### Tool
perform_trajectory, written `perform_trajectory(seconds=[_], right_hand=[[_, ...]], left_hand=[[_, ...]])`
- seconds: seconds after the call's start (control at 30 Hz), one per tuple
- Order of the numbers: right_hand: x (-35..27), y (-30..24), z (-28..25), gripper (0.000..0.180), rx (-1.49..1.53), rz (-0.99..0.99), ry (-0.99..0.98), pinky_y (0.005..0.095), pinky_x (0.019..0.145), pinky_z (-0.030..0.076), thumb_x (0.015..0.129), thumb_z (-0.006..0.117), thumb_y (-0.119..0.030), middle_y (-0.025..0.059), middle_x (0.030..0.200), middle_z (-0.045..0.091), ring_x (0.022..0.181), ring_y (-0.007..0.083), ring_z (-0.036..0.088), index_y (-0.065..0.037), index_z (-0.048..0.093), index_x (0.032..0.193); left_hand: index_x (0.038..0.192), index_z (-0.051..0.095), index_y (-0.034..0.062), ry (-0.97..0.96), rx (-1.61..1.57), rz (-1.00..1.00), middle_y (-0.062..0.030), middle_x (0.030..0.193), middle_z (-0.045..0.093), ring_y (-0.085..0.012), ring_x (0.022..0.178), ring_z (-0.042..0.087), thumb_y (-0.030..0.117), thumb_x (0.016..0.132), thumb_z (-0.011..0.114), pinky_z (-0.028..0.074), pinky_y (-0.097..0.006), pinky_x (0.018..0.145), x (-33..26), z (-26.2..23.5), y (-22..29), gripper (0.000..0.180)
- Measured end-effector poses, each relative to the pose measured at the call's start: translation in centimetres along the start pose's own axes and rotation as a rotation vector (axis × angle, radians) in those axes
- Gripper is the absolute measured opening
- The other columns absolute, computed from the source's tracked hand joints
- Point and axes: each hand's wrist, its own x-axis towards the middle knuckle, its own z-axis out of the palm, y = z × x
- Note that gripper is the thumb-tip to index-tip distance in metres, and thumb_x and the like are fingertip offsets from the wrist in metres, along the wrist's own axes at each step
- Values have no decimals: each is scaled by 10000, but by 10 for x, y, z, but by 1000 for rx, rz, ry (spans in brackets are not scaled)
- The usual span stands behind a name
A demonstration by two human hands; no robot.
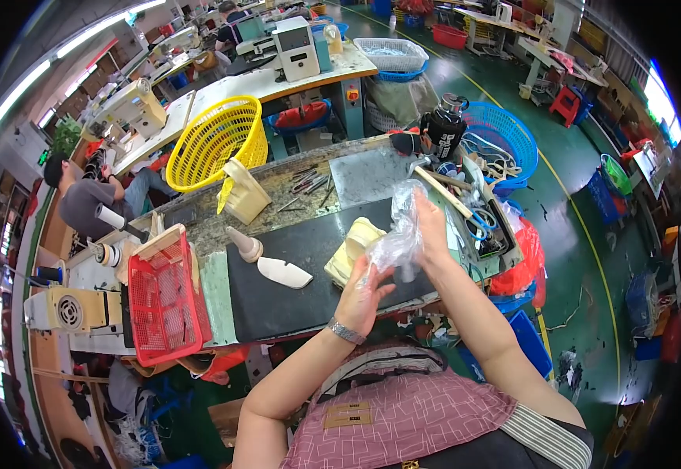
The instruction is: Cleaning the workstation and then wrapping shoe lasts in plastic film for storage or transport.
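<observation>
A crumpled clear plastic bag (400, 241) is stretched between my two hands above the bench. My left hand (362, 303) pinches its lower end with bent fingers. My right hand (432, 225) is closed on the upper part, fingers partly covered by the film. Just left of the bag, a pale yellow blocky piece (342, 264) with a rounded top rests on the black mat (309, 313); the bag hides part of it. Farther left lie a flat white sole-shaped piece (284, 273) and a pale tapered piece with a round base (245, 245).
A red basket (167, 301) stands at the bench's left, near a sewing machine (71, 309). Behind are a wooden block (247, 202) and a yellow basket (219, 141). A hammer (446, 191), blue-handled scissors (480, 225) and a black bottle (444, 129) crowd the right end. A person (94, 199) sits at far left.
</observation>
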Motion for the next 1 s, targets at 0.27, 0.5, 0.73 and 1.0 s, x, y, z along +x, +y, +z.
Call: perform_trajectory(seconds=[0.27,0.5,0.73,1.0], right_hand=[[-60,10,27,179,-552,-497,-372,296,579,455,840,509,-168,81,761,618,668,155,588,-25,600,894],[-52,-4,-1,260,-964,-1048,-526,292,379,340,819,532,-188,89,487,501,389,175,487,-47,556,602],[-96,-33,16,266,-159,-48,-242,244,501,407,848,536,-309,-12,719,549,644,51,489,-48,581,831],[-5,-51,-50,298,-620,-583,382,310,809,422,864,487,-174,138,989,551,912,208,543,25,471,1086]], left_hand=[[1080,484,79,65,32,177,-1,1007,546,-138,883,540,311,851,506,441,-271,706,18,-1,-15,327],[509,538,30,323,1367,844,-117,489,521,-325,459,518,167,686,607,411,-390,445,-4,-7,4,234],[543,493,55,-96,1251,1302,-95,514,465,-250,451,481,68,651,609,380,-312,431,-33,12,40,159],[1035,431,61,100,-18,348,-68,919,545,-156,822,547,234,921,386,449,-270,691,-7,9,23,212]])
